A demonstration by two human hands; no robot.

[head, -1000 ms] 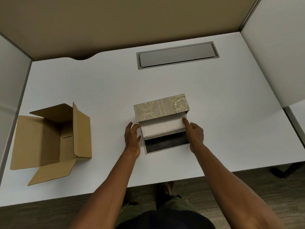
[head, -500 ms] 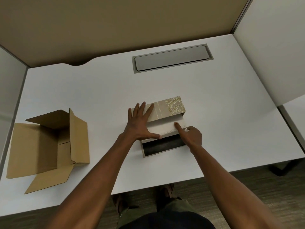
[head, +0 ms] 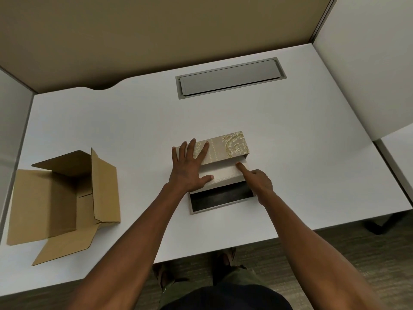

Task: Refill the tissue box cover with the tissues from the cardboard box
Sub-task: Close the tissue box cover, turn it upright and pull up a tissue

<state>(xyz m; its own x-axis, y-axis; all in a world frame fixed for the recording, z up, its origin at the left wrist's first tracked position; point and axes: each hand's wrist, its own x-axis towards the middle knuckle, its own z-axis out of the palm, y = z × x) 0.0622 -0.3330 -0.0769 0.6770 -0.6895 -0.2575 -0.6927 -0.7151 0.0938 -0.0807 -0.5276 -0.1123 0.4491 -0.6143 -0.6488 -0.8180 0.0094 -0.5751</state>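
The tissue box cover [head: 232, 146], beige with a gold floral pattern, lies on the white desk [head: 290, 135] with its open side toward me. A white tissue stack [head: 225, 174] sits partly inside it, its near part sticking out. The cover's dark-lined flap [head: 220, 195] lies flat in front. My left hand [head: 187, 168] rests spread flat on the cover's left end, thumb on the tissues. My right hand [head: 260, 182] has its fingers curled and its index fingertip on the stack's right end. The cardboard box [head: 55, 198] lies open at the left, and no tissues show inside it.
A grey cable hatch [head: 230, 78] is set into the desk at the back. Partition walls close off the back [head: 156, 30] and the right [head: 368, 63]. The desk's front edge runs just below my forearms.
My left hand has gone from the stack's left side up onto the cover, fingers spread. My right index finger has slid onto the stack's right end. The stack sits slightly deeper.
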